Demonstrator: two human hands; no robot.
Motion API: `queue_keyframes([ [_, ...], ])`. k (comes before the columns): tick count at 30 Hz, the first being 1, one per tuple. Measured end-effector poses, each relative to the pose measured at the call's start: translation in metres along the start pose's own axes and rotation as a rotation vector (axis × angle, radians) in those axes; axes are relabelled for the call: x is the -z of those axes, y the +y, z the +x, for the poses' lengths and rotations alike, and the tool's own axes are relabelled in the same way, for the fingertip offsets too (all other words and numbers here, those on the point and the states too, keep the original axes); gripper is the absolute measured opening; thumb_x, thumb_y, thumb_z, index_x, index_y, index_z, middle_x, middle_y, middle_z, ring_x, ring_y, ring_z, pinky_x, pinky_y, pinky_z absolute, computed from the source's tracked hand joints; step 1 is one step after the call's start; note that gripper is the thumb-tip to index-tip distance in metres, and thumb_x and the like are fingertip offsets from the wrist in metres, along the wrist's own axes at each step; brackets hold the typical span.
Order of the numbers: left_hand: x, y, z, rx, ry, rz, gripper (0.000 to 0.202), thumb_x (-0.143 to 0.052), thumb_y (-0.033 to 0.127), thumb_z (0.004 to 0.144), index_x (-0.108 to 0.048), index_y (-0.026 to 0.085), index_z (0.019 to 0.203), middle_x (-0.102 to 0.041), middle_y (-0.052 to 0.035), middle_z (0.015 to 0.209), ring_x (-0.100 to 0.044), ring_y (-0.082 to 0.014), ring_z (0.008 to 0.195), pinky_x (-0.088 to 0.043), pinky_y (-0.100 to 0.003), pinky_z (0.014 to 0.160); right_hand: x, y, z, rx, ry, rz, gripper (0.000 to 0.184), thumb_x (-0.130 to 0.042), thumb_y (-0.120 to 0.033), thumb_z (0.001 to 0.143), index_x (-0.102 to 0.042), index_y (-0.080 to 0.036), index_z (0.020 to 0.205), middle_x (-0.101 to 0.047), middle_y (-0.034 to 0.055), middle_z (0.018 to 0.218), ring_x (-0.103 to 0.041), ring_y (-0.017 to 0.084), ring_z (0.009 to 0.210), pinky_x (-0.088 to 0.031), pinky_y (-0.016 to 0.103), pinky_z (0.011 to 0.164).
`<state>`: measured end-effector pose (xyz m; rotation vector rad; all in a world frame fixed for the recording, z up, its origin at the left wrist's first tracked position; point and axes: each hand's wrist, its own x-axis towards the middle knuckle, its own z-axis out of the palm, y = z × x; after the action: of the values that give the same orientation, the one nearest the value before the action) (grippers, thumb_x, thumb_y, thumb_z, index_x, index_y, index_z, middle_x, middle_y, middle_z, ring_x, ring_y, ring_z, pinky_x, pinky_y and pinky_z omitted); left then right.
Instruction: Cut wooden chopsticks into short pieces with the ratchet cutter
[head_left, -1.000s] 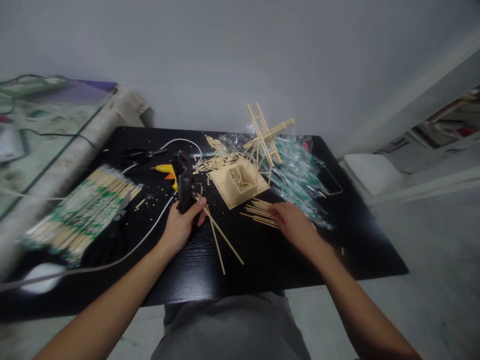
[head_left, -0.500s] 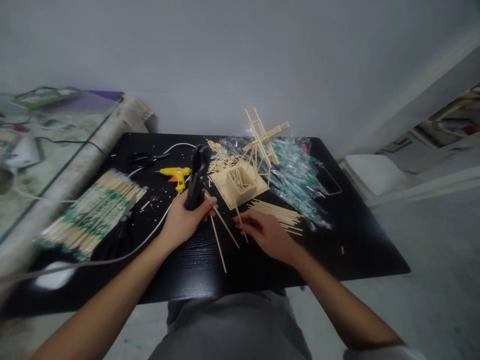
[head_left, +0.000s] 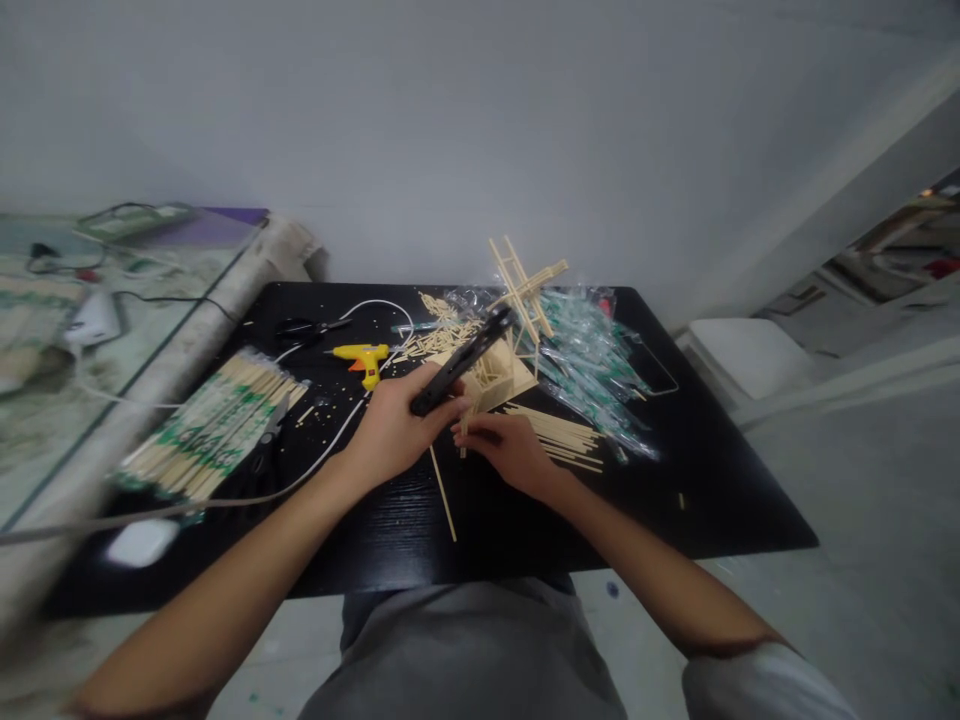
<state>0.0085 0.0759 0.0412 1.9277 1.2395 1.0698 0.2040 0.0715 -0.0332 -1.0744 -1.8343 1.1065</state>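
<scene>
My left hand (head_left: 386, 425) is closed round a black clamp-like tool (head_left: 459, 365), which slants up and to the right; its exact kind is unclear. Against its fingertips, my right hand (head_left: 514, 452) pinches short ends of thin wooden sticks (head_left: 463, 450). How many sticks are in the fingers cannot be made out. One loose stick (head_left: 443, 495) lies on the black table below the left hand. Just beyond the hands, partly covered by the tool, stands a small wooden box on a square base (head_left: 529, 380). Behind it rises a crossed lattice of sticks (head_left: 525, 295).
A yellow glue gun (head_left: 364, 358) lies left of the hands, near a white cable (head_left: 341, 440). Scissors (head_left: 271, 435) rest by packaged chopsticks (head_left: 214, 425). Loose sticks (head_left: 566, 437) fan out at right, below crumpled plastic wrappers (head_left: 592, 350). Short cut pieces (head_left: 442, 335) are heaped behind.
The black tool has tipped from upright to slanting right. My hands have come together, and the stick in my right hand is now at my left fingertips. The view has shifted slightly.
</scene>
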Motion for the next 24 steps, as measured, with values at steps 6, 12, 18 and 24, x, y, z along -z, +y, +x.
queue_keyframes([
  [6, 0.000, -0.008, -0.010, -0.022, -0.055, -0.045, 0.013, -0.074, 0.026, 0.087, -0.073, 0.020, 0.098, -0.076, -0.0005, 0.091, -0.069, -0.0174, 0.084, -0.053, -0.028, 0.080, -0.004, 0.007, -0.001, 0.063, 0.006, -0.141, 0.008, -0.072, -0.024, 0.094, -0.079, -0.021, 0.089, -0.078, 0.0011, 0.084, -0.068, 0.017, 0.072, -0.050, 0.028, 0.073],
  [12, -0.003, -0.012, -0.015, 0.066, -0.017, -0.093, 0.015, -0.076, 0.033, 0.086, -0.073, 0.019, 0.087, -0.077, -0.0013, 0.087, -0.070, -0.0185, 0.080, -0.055, -0.030, 0.078, -0.009, 0.012, -0.004, 0.114, -0.083, -0.178, 0.012, -0.066, -0.024, 0.099, -0.073, -0.021, 0.090, -0.077, 0.0030, 0.088, -0.070, 0.019, 0.080, -0.050, 0.029, 0.078],
  [18, -0.005, -0.010, -0.017, 0.089, -0.004, -0.141, 0.018, -0.079, 0.034, 0.083, -0.074, 0.017, 0.087, -0.078, -0.0026, 0.088, -0.072, -0.0193, 0.083, -0.057, -0.032, 0.081, -0.012, 0.020, -0.007, 0.113, -0.105, -0.200, 0.014, -0.063, -0.024, 0.102, -0.074, -0.021, 0.093, -0.078, 0.0034, 0.089, -0.073, 0.019, 0.081, -0.051, 0.027, 0.079],
  [24, -0.008, -0.008, -0.017, 0.202, 0.017, -0.298, 0.020, -0.083, 0.030, 0.075, -0.071, 0.016, 0.083, -0.076, -0.0026, 0.086, -0.073, -0.0202, 0.084, -0.059, -0.032, 0.081, -0.016, 0.025, -0.008, 0.136, -0.075, -0.226, 0.013, -0.066, -0.025, 0.101, -0.076, -0.021, 0.094, -0.080, 0.0041, 0.092, -0.075, 0.020, 0.083, -0.053, 0.027, 0.081],
])
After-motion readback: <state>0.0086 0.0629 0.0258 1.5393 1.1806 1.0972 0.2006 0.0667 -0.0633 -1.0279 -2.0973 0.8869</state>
